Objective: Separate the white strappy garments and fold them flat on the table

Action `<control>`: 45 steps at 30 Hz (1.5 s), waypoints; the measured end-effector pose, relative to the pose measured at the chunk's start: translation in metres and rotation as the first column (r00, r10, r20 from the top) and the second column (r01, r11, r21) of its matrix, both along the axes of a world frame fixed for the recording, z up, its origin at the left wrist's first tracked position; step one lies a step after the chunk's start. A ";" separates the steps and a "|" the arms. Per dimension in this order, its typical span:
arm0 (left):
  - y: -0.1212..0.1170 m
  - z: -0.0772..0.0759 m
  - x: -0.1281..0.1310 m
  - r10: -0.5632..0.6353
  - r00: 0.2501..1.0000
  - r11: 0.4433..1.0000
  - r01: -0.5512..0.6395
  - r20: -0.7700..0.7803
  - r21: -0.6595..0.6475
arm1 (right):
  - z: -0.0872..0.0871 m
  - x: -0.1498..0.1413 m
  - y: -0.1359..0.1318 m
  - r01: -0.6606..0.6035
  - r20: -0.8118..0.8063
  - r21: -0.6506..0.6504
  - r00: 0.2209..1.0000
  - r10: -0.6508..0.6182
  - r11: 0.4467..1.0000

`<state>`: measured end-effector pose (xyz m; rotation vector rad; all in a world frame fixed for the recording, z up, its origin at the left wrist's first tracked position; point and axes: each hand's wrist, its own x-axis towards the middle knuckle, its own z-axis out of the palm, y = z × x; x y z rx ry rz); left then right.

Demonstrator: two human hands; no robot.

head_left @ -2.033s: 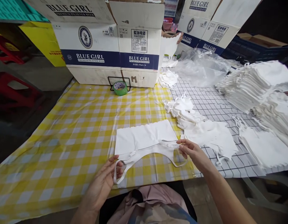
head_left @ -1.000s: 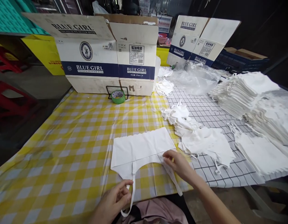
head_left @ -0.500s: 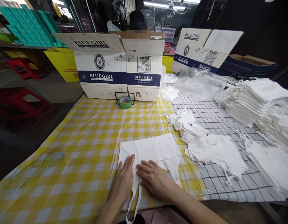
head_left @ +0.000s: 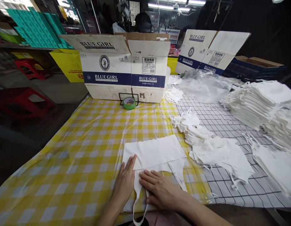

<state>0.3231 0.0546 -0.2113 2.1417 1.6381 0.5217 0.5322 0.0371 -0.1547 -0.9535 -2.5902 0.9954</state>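
A white strappy camisole (head_left: pixel 154 150) lies spread on the yellow checked tablecloth (head_left: pixel 88 150), its scalloped hem away from me and a strap hanging over the near table edge. My left hand (head_left: pixel 125 177) rests flat on its left side, fingers stretched out and pointing away. Just right of it, my right hand (head_left: pixel 159 188) lies over the strap end of the garment with fingers extended, its palm hiding part of the cloth. Neither hand grips anything. On the right, a loose pile of white camisoles (head_left: pixel 216 147) lies crumpled beside this one.
A green tape roll (head_left: pixel 129 103) sits by a black wire stand before an upright beer carton (head_left: pixel 107 67). Stacked white garments (head_left: pixel 255 100) and a flatter pile (head_left: pixel 277 163) lie right. Clear plastic (head_left: pixel 204 84) lies behind; a second carton (head_left: pixel 194 51) stands at the back.
My right hand has slid slightly toward me, down over the straps. The left hand stays on the garment's left side. The whole view has shifted a little.
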 end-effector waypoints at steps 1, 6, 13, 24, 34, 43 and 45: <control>0.000 0.002 0.000 -0.002 1.000 1.000 0.002 0.005 -0.010 | 0.006 0.006 -0.005 -0.026 -0.028 -0.045 0.999 0.024 0.999; 0.003 0.015 0.001 0.026 1.000 0.998 -0.025 0.014 -0.049 | 0.027 0.025 -0.007 0.158 -0.051 -0.130 0.985 -0.166 0.979; -0.004 0.016 0.004 -0.139 0.966 0.977 0.170 -0.217 0.129 | -0.009 0.010 0.009 0.376 -0.012 0.159 0.925 -0.379 0.913; -0.020 0.034 0.006 -0.042 0.917 0.945 0.166 -0.396 0.283 | -0.031 0.014 0.000 0.341 -0.005 0.240 0.937 -0.350 0.909; -0.033 0.040 -0.012 0.323 0.832 0.923 -0.173 -0.450 0.343 | -0.036 0.012 -0.002 0.345 -0.015 0.279 0.935 -0.355 0.896; -0.034 0.032 0.000 0.213 0.810 0.975 -0.136 -0.546 0.179 | -0.038 0.013 -0.001 0.343 -0.051 0.268 0.938 -0.342 0.900; -0.032 0.038 -0.024 0.338 0.741 0.941 -0.249 -0.580 0.231 | -0.038 0.013 -0.001 0.351 -0.078 0.247 0.936 -0.343 0.903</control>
